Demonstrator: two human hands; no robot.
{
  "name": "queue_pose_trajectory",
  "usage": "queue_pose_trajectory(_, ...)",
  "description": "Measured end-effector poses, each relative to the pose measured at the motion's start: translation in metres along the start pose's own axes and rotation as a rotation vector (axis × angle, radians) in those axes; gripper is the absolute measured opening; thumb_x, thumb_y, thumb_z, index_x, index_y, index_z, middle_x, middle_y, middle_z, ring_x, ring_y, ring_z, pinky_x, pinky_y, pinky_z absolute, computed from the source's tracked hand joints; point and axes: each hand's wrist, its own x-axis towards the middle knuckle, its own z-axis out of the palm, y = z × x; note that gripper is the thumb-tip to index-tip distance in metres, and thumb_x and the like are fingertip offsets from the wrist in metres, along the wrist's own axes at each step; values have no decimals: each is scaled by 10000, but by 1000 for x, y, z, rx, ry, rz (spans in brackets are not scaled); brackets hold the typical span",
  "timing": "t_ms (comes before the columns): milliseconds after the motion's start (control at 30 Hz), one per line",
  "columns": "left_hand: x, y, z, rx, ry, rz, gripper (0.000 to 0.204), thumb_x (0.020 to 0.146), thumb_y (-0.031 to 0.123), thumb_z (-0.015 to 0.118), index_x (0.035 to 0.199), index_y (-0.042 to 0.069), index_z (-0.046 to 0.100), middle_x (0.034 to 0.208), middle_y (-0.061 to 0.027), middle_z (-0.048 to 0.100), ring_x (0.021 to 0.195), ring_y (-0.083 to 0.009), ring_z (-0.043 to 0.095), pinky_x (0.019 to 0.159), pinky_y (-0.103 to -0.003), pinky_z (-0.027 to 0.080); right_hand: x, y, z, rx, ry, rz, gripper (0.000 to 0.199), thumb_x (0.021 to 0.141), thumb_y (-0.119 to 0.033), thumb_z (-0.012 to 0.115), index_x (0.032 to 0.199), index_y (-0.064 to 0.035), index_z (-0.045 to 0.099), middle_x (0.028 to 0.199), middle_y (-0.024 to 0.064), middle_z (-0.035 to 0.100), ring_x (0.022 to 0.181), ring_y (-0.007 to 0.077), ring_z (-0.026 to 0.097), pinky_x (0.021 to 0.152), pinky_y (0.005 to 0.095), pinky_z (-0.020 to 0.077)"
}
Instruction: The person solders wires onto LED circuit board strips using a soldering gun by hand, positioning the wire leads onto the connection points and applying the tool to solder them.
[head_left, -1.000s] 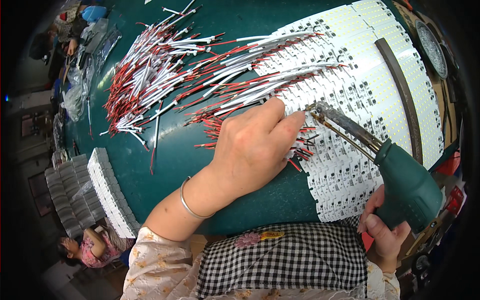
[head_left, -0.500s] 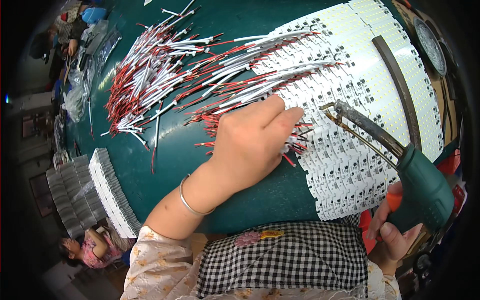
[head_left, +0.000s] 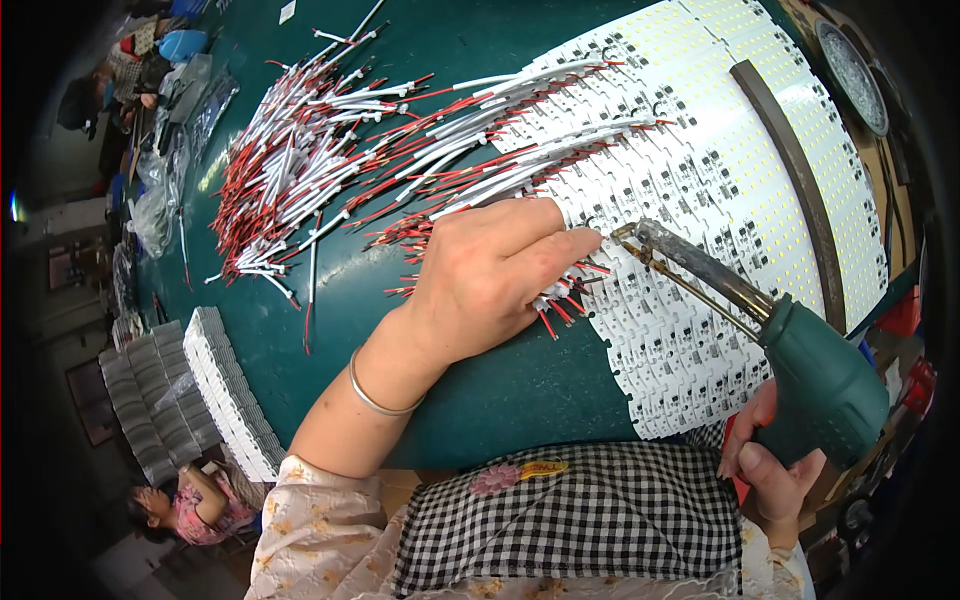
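My left hand (head_left: 490, 270) is closed on a bundle of red-and-white wires (head_left: 566, 302), whose ends poke out below the fingers. Its fingertips are over the near-left part of a sheet of white LED circuit boards (head_left: 690, 185). A green soldering gun (head_left: 825, 375) is in my right hand (head_left: 772, 468), which is wrapped round the handle. The gun's hot tip (head_left: 624, 236) points left and sits just right of my left fingertips. Whether it touches a board or wire, I cannot tell. More wires lie in rows across the boards' left side.
A large pile of red-and-white wires (head_left: 290, 170) covers the green table (head_left: 480, 400) at left. A dark bar (head_left: 795, 180) lies across the boards. Stacked boards (head_left: 228, 395) stand at the left edge. A round metal dish (head_left: 852, 78) is far right. Another person (head_left: 200, 505) sits at lower left.
The soldering gun has moved left, with its tip closer to my left fingertips. My left hand has shifted slightly left and still grips the wires. The view has also shifted a little.
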Motion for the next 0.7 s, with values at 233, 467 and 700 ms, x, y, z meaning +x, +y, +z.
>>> queue_pose_trajectory(233, -1, -1, 0, 11, 9, 29, 323, 596, 45, 644, 917, 43, 681, 688, -65, 593, 568, -193, 576, 468, -289, 438, -4, -1, 2, -116, -45, 53, 585, 733, -164, 710, 1183, 73, 422, 695, 114, 532, 494, 140, 498, 436, 232, 426)
queue_pose_trajectory(467, -1, 2, 0, 61, 4, 33, 337, 587, 47, 652, 923, 48, 676, 698, -61, 590, 569, -193, 572, 466, -296, 437, -8, 9, -4, -267, -11, -31, 567, 730, -152, 702, 1169, 76, 427, 649, 90, 516, 463, 132, 484, 436, 224, 426)
queue_pose_trajectory(700, 1, 7, -1, 74, 10, 33, 326, 598, 24, 646, 923, 41, 666, 713, -66, 591, 580, -198, 579, 475, -298, 449, 8, -10, 5, 73, -30, -194, 651, 754, -192, 691, 1193, 112, 319, 634, 79, 488, 410, 126, 474, 363, 241, 436)
